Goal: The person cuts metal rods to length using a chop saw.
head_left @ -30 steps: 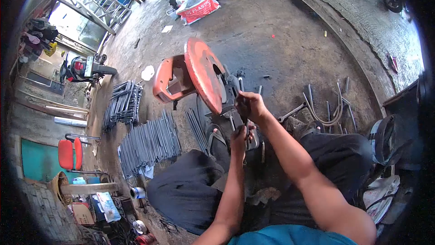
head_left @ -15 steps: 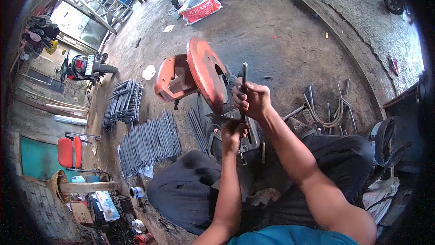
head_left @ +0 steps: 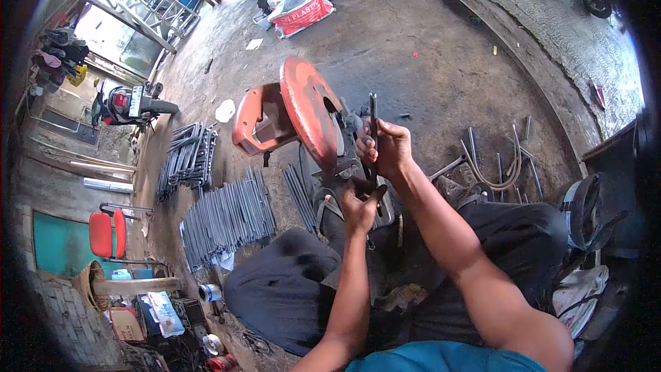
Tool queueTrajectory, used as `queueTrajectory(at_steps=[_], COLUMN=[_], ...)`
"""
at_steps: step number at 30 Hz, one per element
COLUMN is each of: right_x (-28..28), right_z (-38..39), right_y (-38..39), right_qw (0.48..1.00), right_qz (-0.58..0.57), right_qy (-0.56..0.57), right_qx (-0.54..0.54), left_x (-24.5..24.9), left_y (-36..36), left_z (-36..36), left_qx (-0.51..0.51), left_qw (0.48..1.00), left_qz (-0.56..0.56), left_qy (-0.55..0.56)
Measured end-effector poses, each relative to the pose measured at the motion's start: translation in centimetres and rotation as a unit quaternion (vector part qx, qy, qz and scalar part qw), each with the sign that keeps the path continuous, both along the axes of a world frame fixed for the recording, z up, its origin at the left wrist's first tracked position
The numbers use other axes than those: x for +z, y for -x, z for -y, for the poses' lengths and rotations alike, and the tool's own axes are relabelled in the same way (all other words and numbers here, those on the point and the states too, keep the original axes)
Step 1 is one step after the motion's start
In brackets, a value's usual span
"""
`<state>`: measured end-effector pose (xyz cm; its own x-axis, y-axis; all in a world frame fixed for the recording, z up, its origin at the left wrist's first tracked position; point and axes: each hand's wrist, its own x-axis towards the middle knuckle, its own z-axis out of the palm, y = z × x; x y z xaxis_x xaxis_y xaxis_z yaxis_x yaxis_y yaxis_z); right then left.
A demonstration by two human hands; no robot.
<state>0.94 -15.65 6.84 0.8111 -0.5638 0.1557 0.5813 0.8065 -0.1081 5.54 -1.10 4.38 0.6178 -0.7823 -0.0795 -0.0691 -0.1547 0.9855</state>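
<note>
While the right hand (head_left: 394,150) clasps a dark rod (head_left: 373,112), at four o'clock from the orange disc (head_left: 301,109), the left hand (head_left: 359,212) grips it lower, toward six; it is probably stiff, light and slick; mid-length offers the surest hold.

The slim dark metal rod (head_left: 373,124) stood in the right hand (head_left: 391,150), the left hand (head_left: 359,212) at seven o'clock from it. Clockwise around that rod, the curved beige tube (head_left: 518,158) lay at three, the row of straight grey metal rods (head_left: 227,217) at eight, the stack of bent grey metal tubes (head_left: 187,160) at nine just beyond that row, the orange round metal guard (head_left: 303,114) near at ten, the red-and-white plastic bag (head_left: 303,14) at eleven, well apart on the brown concrete floor (head_left: 406,76).
</note>
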Motion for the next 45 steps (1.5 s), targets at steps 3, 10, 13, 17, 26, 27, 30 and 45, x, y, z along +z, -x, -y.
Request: queueTrajectory(at_steps=[3, 10, 13, 17, 26, 27, 30, 45], right_x=[-0.1, -0.2, 0.2, 0.0, -3.0, -3.4, -4.2, -10.1], right_z=[-0.1, -0.3, -0.2, -0.1, 0.5, 0.6, 0.4, -0.9], right_y=[0.0, -0.1, 0.2, 0.2, 0.2, 0.6, 1.0, -1.9], right_qw=[1.0, 0.996, 0.999, 0.999, 0.999, 0.999, 0.992, 0.601], right_qz=[-0.012, -0.084, -0.047, -0.035, 0.01, -0.04, -0.117, -0.65], right_qy=[-0.004, -0.028, -0.023, -0.025, 0.002, 0.011, 0.038, 0.452], right_qx=[-0.006, -0.011, 0.012, 0.022, 0.031, 0.035, 0.043, -0.112], left_x=[-0.6, 1.1, 0.4, 0.1, -0.6, -0.2, 8.0, 17.3], left_y=[-0.1, 1.4, 1.5, 1.4, -2.6, -5.4, -13.8, -22.4], left_z=[-0.1, 0.5, 0.8, 0.8, 0.0, -0.1, -0.5, 5.4], left_qx=[-0.001, -0.015, -0.004, -0.004, 0.211, 0.323, 0.369, -0.01], left_qw=[0.999, 0.994, 0.997, 0.998, 0.967, 0.928, 0.875, 0.99], left_qz=[0.037, 0.104, 0.071, 0.06, 0.083, 0.087, 0.188, -0.131], left_qy=[-0.021, -0.039, 0.017, 0.019, 0.114, 0.167, 0.25, -0.057])
